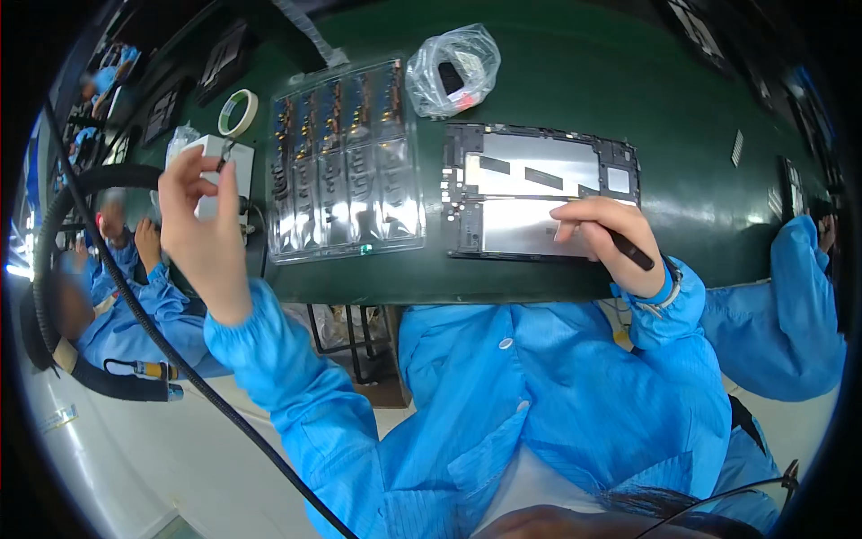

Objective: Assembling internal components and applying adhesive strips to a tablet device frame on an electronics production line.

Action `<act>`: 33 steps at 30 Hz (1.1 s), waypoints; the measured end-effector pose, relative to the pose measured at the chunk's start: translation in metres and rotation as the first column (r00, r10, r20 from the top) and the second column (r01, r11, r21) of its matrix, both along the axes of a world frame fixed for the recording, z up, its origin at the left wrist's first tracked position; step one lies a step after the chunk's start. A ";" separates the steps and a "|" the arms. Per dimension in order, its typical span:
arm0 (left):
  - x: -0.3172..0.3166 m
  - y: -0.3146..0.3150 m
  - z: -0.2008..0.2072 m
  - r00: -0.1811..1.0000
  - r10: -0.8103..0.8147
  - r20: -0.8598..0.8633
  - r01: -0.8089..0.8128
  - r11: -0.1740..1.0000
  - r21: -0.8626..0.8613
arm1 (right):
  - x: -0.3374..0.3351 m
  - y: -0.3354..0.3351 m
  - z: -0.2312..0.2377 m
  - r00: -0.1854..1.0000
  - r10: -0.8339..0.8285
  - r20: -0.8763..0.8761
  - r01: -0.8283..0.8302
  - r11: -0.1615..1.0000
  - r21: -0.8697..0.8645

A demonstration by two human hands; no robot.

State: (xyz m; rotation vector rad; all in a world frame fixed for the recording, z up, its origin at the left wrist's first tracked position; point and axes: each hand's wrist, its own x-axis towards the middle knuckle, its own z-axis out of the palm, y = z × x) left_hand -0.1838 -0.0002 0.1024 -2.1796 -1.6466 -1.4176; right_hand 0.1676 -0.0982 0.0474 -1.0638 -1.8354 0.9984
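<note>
My left hand [206, 238] is raised at the left, over the table beside a white box [241, 166]. Its thumb and fingers pinch a small dark part [224, 156], too small to make out in detail. My right hand [615, 238] is over the right half of an opened tablet-like device [521, 220], with a silver plate and black frame. A slim black tool [631, 250] is gripped in it, the rear end sticking out toward me; its kind is unclear. Between the hands lies a clear plastic tray [348, 171] with several rows of small dark parts.
A clear plastic bag [453, 72] with a black item inside lies behind the device. A tape roll [237, 113] is at the far left of the green table [682, 162]. A black hose [144, 310] crosses the left side. Co-workers in blue sit at left [148, 314] and right [772, 314].
</note>
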 end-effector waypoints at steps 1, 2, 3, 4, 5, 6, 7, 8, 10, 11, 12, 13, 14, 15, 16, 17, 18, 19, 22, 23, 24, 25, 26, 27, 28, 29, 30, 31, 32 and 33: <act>0.017 -0.014 0.002 0.998 -0.053 -0.047 0.056 0.996 0.074 | 0.000 0.000 0.003 1.000 -0.016 0.008 0.016 1.000 -0.004; 0.041 -0.030 0.008 0.978 -0.078 -0.195 0.103 0.987 0.120 | -0.001 -0.001 0.004 0.993 0.054 -0.104 -0.069 0.986 -0.150; 0.053 -0.037 0.000 0.929 -0.299 -0.217 0.343 0.917 0.204 | -0.003 -0.001 0.008 0.968 0.107 -0.225 -0.169 0.945 -0.278; 0.065 -0.046 0.005 0.816 -0.386 -0.429 0.487 0.860 0.152 | -0.010 0.000 0.014 0.956 0.085 -0.280 -0.180 0.926 -0.332; 0.078 -0.051 -0.005 0.740 -0.514 -0.434 0.620 0.772 0.141 | -0.018 0.001 0.019 0.941 0.058 -0.332 -0.190 0.905 -0.381; 0.094 -0.059 -0.007 0.683 -0.514 -0.519 0.659 0.740 0.134 | -0.021 0.004 0.015 0.914 0.078 -0.398 -0.239 0.897 -0.373; 0.109 -0.065 -0.010 0.656 -0.475 -0.586 0.679 0.710 0.185 | -0.025 0.006 0.015 0.904 0.038 -0.426 -0.235 0.876 -0.421; 0.119 -0.070 -0.018 0.663 -0.462 -0.589 0.690 0.683 0.241 | -0.031 0.006 0.016 0.897 -0.038 -0.440 -0.193 0.863 -0.467; 0.133 -0.076 -0.035 0.676 -0.467 -0.571 0.693 0.667 0.274 | -0.032 0.008 0.015 0.873 -0.123 -0.472 -0.154 0.848 -0.507; 0.138 -0.078 -0.039 0.692 -0.462 -0.555 0.685 0.663 0.301 | -0.030 0.008 0.011 0.873 -0.134 -0.469 -0.142 0.850 -0.508; 0.143 -0.078 -0.040 0.682 -0.484 -0.549 0.694 0.664 0.277 | -0.029 0.008 0.006 0.881 -0.194 -0.431 -0.054 0.865 -0.499; 0.145 -0.078 -0.042 0.679 -0.485 -0.550 0.697 0.661 0.278 | -0.029 0.009 0.004 0.883 -0.249 -0.398 0.029 0.875 -0.483; 0.146 -0.077 -0.045 0.659 -0.550 -0.513 0.722 0.652 0.229 | -0.029 0.008 0.006 0.859 -0.288 -0.422 0.033 0.855 -0.518; 0.147 -0.076 -0.047 0.638 -0.609 -0.471 0.745 0.642 0.181 | -0.029 0.007 0.004 0.859 -0.287 -0.423 0.032 0.856 -0.517; 0.149 -0.073 -0.044 0.635 -0.609 -0.475 0.748 0.639 0.180 | -0.028 0.005 -0.001 0.853 -0.293 -0.432 0.070 0.884 -0.461; 0.151 -0.069 -0.039 0.640 -0.670 -0.377 0.750 0.651 0.116 | -0.028 0.003 -0.003 0.847 -0.297 -0.441 0.108 0.908 -0.404; 0.152 -0.064 -0.036 0.642 -0.717 -0.272 0.754 0.655 0.050 | -0.029 0.001 -0.001 0.862 -0.294 -0.412 0.123 0.912 -0.392; 0.153 -0.058 -0.036 0.641 -0.718 -0.272 0.754 0.655 0.049 | -0.028 0.001 0.001 0.862 -0.295 -0.413 0.123 0.911 -0.393; 0.156 -0.047 -0.036 0.724 -0.647 -0.239 0.662 0.749 -0.023 | -0.028 0.000 0.002 0.956 -0.208 -0.206 0.184 0.974 -0.130; 0.156 -0.047 -0.036 0.723 -0.648 -0.240 0.663 0.748 -0.024 | -0.029 0.000 0.002 0.956 -0.210 -0.207 0.186 0.974 -0.130; 0.155 -0.047 -0.035 0.730 -0.640 -0.238 0.653 0.756 -0.030 | -0.029 0.000 0.003 0.967 -0.198 -0.162 0.201 0.980 -0.001; 0.154 -0.047 -0.035 0.737 -0.633 -0.236 0.644 0.764 -0.037 | -0.029 0.000 0.003 0.974 -0.193 -0.116 0.207 0.970 0.127; 0.154 -0.048 -0.034 0.736 -0.634 -0.237 0.645 0.763 -0.037 | -0.029 -0.002 0.002 0.974 -0.194 -0.117 0.209 0.970 0.128; 0.153 -0.049 -0.032 0.732 -0.627 -0.266 0.641 0.766 -0.042 | -0.030 -0.004 -0.001 0.971 -0.214 -0.107 0.228 0.962 0.150; 0.152 -0.050 -0.032 0.726 -0.620 -0.297 0.637 0.769 -0.047 | -0.032 -0.007 -0.003 0.967 -0.234 -0.099 0.248 0.953 0.172; 0.152 -0.052 -0.031 0.725 -0.620 -0.299 0.638 0.768 -0.047 | -0.032 -0.008 -0.004 0.967 -0.235 -0.100 0.249 0.953 0.173; 0.151 -0.053 -0.030 0.717 -0.609 -0.339 0.632 0.773 -0.052 | -0.033 -0.010 -0.005 0.965 -0.252 -0.069 0.261 0.944 0.204; 0.150 -0.055 -0.029 0.707 -0.598 -0.378 0.626 0.777 -0.058 | -0.033 -0.011 -0.006 0.962 -0.269 -0.040 0.271 0.934 0.233; 0.148 -0.056 -0.029 0.706 -0.597 -0.379 0.626 0.778 -0.059 | -0.034 -0.012 -0.005 0.962 -0.269 -0.041 0.271 0.934 0.233; 0.147 -0.057 -0.029 0.706 -0.589 -0.392 0.620 0.782 -0.059 | -0.034 -0.013 -0.005 0.967 -0.252 -0.034 0.252 0.937 0.243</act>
